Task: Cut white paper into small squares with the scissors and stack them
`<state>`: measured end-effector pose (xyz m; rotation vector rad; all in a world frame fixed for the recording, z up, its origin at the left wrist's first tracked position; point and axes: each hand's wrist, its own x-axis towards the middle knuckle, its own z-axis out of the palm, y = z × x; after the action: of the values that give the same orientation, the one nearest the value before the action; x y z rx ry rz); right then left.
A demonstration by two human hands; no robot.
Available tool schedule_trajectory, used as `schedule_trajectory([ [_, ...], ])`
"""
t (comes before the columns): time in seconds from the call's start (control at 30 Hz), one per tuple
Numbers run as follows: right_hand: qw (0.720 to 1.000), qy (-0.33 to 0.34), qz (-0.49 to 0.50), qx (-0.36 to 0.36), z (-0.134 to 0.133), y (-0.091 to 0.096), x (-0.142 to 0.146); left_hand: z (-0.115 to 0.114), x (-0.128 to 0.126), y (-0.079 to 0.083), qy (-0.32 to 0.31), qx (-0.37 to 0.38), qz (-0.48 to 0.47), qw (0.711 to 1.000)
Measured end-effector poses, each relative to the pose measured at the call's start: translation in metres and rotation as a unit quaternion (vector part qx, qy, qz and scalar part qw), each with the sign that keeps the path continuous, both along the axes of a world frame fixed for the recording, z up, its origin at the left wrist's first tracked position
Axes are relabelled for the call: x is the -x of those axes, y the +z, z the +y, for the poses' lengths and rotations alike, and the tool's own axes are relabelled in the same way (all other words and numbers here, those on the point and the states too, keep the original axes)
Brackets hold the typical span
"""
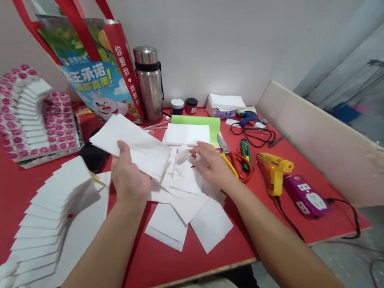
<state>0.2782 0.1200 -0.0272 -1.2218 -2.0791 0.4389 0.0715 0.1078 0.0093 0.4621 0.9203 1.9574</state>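
Left hand [130,181]: fingers clamped on the paper stack [141,144], thumb on the top face, other fingers hidden underneath. Stack is tilted, held up off the table [139,269], sheet edges slightly fanned at its left end.

Right hand [211,164]: fingers curled, partly spread, tips at a crumpled white scrap [182,154]. Can't tell if it's pinched or only touched.

Below and between the hands: loose white sheets [211,226], overlapping at odd angles. Just behind them, a neat white pad [188,133] on a green sheet [213,123].

Right of the right hand: scissors [243,165] with blades part open, green cutter [245,150] beside them. Further right, yellow glue gun [276,176], orange light on, next to a purple power strip [307,198].

Left of the left arm: overlapping white pieces [39,226] in a curved row on a white board [88,231].

Back: printed bag [94,81], steel flask [150,91] upright beside it.
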Motion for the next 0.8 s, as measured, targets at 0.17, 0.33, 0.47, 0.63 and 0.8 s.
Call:
schedule_trajectory([
  [0.17, 0.968, -0.124, 0.218, 0.011, -0.002, 0.02, -0.01, -0.006, 0.004, 0.007, -0.124, 0.045, -0.08, 0.988],
  [0.33, 0.869, -0.147, 0.46, 0.11, -0.004, 0.035, -0.024, -0.012, 0.005, 0.009, -0.449, 0.122, -0.182, 0.866],
  [0.47, 0.809, -0.101, 0.538, 0.214, -0.002, 0.04, -0.03, -0.012, 0.0, -0.001, -0.488, 0.131, -0.181, 0.844],
  [0.63, 0.807, -0.067, 0.549, 0.206, -0.006, 0.052, -0.031, -0.011, -0.002, -0.003, -0.448, 0.133, -0.133, 0.874],
  [0.8, 0.869, -0.009, 0.451, 0.204, -0.017, 0.062, -0.038, -0.014, -0.002, 0.002, -0.454, 0.126, -0.114, 0.875],
])
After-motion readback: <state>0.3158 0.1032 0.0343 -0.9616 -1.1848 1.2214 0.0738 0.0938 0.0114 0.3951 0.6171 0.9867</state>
